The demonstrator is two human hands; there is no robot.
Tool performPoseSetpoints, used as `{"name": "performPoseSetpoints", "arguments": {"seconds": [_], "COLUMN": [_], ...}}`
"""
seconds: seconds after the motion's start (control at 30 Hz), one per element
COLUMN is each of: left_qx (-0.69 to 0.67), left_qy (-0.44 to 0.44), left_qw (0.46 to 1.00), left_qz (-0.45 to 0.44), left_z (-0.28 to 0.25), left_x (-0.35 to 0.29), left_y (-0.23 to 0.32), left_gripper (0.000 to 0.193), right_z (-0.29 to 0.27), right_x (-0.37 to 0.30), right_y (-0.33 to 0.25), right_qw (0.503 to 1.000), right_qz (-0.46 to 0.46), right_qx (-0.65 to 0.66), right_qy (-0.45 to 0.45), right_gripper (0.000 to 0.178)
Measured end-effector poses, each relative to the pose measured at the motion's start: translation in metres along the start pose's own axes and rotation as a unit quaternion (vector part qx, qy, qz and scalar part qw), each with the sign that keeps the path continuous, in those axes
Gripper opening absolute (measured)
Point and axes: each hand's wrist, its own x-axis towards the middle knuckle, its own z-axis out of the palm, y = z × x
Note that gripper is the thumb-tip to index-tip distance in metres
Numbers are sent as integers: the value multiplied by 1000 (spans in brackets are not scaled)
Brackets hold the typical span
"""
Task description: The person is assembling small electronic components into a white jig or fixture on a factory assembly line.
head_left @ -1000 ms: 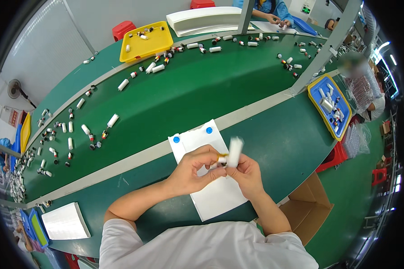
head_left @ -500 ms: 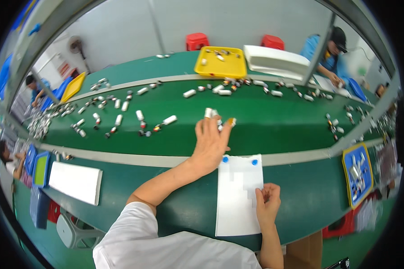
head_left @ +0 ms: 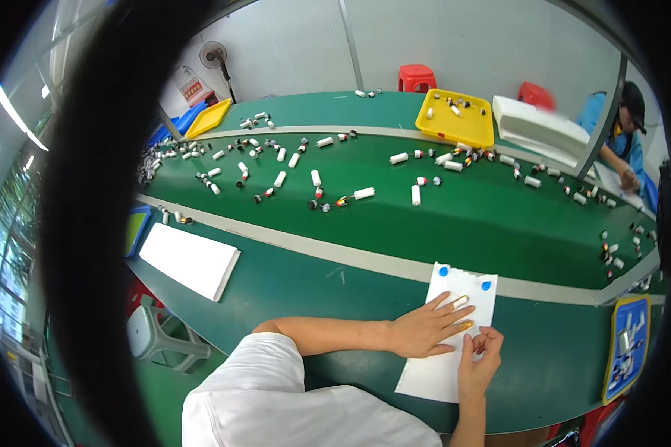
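White paper (head_left: 438, 378) is lying on the green desk (head_left: 328, 294). The person's left hand (head_left: 423, 329) is resting flat on it, fingers spread apart. The right hand (head_left: 480, 363) is bending its fingers by the right edge; whether they are pinching anything, one cannot tell.

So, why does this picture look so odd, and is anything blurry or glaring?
In the head view, the wide fisheye lens bows the far edge of the green belt; a thick, out-of-focus dark band crosses the left side; strip lights at far left glare white; the left hand and right hand look fairly crisp.
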Motion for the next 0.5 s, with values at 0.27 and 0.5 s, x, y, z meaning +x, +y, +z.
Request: {"name": "performPoseSetpoints", "arguments": {"seconds": [0.27,0.5], "left_qx": [2,24], "left_qy": [-12,-34], "left_qw": [1000,999], "left_qz": [8,26], "left_z": [-13,-17], "left_x": [13,5], "left_y": [7,13], "left_gripper": [62,67], "right_z": [-9,-9], "right_x": [5,-3], "right_y": [1,-4], "right_qw": [998,996], "right_qz": [-43,-63], "right_qx": [-31,-60], "right_qy": [-21,-23], "right_gripper": [30,32]}}
